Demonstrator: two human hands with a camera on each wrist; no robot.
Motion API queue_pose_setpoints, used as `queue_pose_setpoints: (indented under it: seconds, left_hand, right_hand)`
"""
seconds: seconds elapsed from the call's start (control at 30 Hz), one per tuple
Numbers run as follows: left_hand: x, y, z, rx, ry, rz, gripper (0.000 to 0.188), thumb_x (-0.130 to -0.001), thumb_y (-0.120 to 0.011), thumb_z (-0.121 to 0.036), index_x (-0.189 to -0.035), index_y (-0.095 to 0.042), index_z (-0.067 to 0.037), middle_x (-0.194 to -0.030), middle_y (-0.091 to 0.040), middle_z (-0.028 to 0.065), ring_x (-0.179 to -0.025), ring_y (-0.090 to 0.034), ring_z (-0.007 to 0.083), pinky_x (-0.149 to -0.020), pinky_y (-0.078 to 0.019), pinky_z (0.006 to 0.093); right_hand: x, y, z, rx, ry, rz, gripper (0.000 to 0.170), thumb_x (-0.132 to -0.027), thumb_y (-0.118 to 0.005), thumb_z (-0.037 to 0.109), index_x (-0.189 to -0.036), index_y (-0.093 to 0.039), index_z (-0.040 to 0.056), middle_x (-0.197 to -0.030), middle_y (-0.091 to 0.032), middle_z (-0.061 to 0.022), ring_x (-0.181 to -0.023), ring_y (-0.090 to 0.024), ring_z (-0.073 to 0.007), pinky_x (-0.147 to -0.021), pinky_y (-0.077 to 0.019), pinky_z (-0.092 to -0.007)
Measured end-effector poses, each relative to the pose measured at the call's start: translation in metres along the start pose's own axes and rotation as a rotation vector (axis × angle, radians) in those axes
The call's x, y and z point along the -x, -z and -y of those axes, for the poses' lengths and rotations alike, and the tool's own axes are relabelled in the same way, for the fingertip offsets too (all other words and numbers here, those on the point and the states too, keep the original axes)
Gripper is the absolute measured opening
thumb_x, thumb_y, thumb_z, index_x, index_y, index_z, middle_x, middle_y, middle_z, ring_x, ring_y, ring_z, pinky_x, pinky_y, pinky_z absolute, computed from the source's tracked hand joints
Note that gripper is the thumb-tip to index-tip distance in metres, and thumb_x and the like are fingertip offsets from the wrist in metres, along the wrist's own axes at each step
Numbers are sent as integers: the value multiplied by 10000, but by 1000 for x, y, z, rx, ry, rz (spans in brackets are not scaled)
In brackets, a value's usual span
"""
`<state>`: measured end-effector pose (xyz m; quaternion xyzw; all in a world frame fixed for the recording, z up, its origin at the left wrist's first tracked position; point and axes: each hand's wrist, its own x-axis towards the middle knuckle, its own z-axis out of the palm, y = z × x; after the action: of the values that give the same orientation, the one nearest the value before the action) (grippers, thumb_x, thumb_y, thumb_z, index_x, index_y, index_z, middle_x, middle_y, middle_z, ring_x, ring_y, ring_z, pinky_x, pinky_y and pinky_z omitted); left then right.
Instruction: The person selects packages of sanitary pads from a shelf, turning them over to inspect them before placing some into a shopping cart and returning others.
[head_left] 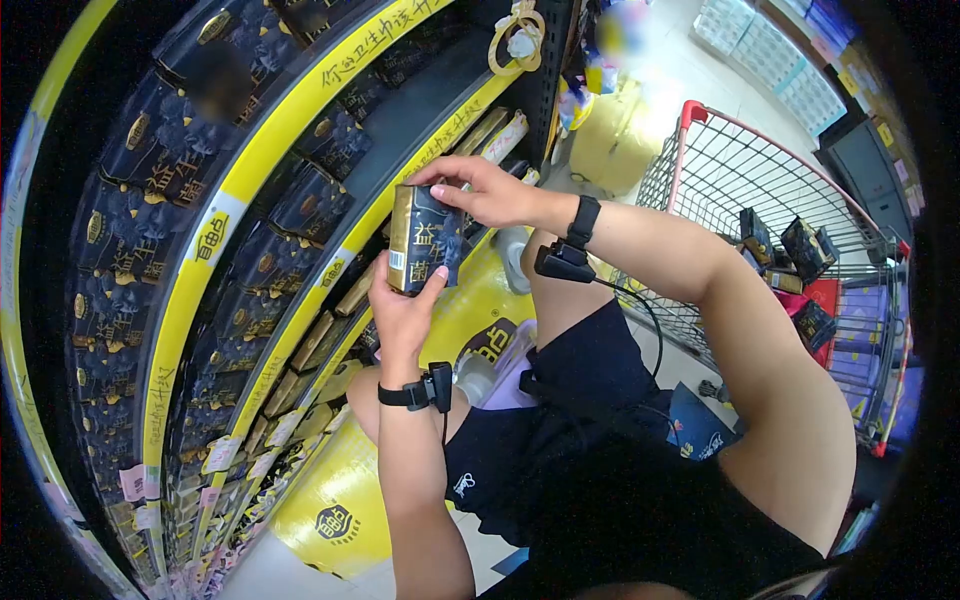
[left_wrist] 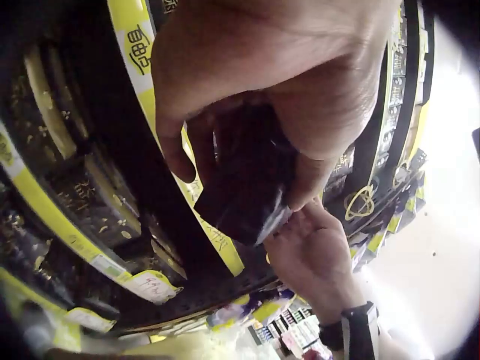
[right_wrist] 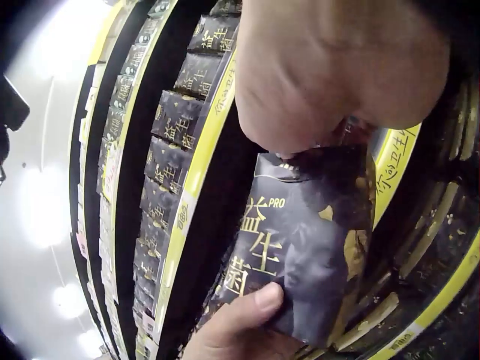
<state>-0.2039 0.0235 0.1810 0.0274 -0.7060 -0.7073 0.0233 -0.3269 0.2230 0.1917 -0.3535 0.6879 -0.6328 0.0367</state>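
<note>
Black-and-gold, box-shaped plastic packet is just in front of the long black yellow-edged shelf. Left hand grips its lower end, right hand pinches its top, probably steadying the printed face for viewing.

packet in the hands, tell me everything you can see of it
The packet is black, with gold lettering that includes "PRO", gold decoration and a gold side bearing a barcode. Its creased, slightly shiny wrapper looks like soft plastic. It is held in front of yellow-edged shelves, lettering upright in the head view. The left hand grips its lower end, thumb on the front; the right hand holds its top.
</note>
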Motion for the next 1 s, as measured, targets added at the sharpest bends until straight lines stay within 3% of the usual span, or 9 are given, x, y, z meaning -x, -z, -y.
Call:
queue_pose_setpoints:
  seconds: [0.1,0.2,0.23,0.33,0.53,0.77,0.87,0.93,1.0]
  left_hand:
    - [0,-3,-3,-47,-27,-57,477,-817,-821,13,-1239,-599,20,-1093,-693,54,-955,-664,118,-862,-537,276]
    - [-5,-4,-1,-175,-123,-143,529,-798,-849,-24,-1269,-612,16,-1108,-716,95,-967,-682,155,-875,-539,314]
    - [-8,-1,3,-259,-172,-172,543,-792,-856,-36,-1275,-614,12,-1109,-719,106,-971,-685,168,-883,-538,326]
    - [-12,-4,14,-341,-260,-224,601,-758,-878,-75,-1296,-617,-13,-1148,-718,174,-1030,-704,285,-923,-536,386]
    - [-10,-18,-4,-484,-304,-215,654,-734,-888,-138,-1318,-609,-47,-1143,-715,206,-1073,-691,391,-927,-540,433]
    - [-10,-12,9,-444,-328,-209,644,-739,-882,-154,-1307,-603,-39,-1158,-708,212,-1081,-683,392,-898,-548,440]
    - [0,-13,1,-386,-316,-249,713,-838,-828,-224,-1407,-465,4,-1227,-631,217,-980,-678,321,-866,-549,420]
    - [5,-13,0,-410,-315,-289,679,-920,-749,-272,-1434,-409,13,-1195,-585,192,-892,-640,262,-820,-536,401]
    - [9,-11,-2,-399,-316,-279,582,-948,-724,-245,-1392,-439,0,-1207,-605,175,-892,-660,226,-799,-527,391]
  right_hand:
    - [-2,-1,-1,159,186,-24,328,-1035,-622,182,-1310,-598,6,-1305,-616,-130,-1205,-593,-229,-1058,-469,-394]
    - [4,-7,-1,127,-223,-64,510,-996,-699,282,-1369,-503,-6,-1316,-592,-146,-1209,-591,-233,-1012,-507,-380]
    - [4,-7,3,-137,-520,-29,702,-945,-761,365,-1424,-399,2,-1290,-590,-159,-1202,-594,-233,-939,-555,-370]
    - [5,-12,11,-340,-573,-36,755,-935,-773,367,-1460,-356,20,-1282,-588,-158,-1183,-602,-224,-872,-585,-363]
    - [2,-7,28,-318,-508,-84,718,-946,-744,289,-1522,-367,88,-1257,-606,-170,-1122,-640,-250,-784,-630,-387]
    - [-3,1,17,-262,-543,-145,616,-936,-738,211,-1462,-444,80,-1192,-629,-148,-1110,-642,-238,-791,-636,-418]
    - [-11,5,22,-247,-432,-273,584,-931,-734,175,-1430,-450,72,-1209,-610,-129,-1081,-650,-247,-832,-632,-453]
    - [-23,14,29,-114,-354,-323,582,-905,-763,181,-1398,-477,65,-1159,-637,-116,-1036,-667,-222,-826,-616,-393]
    - [-39,25,25,432,-79,-348,599,-863,-809,207,-1356,-509,49,-1106,-673,-105,-988,-679,-185,-835,-582,-350]
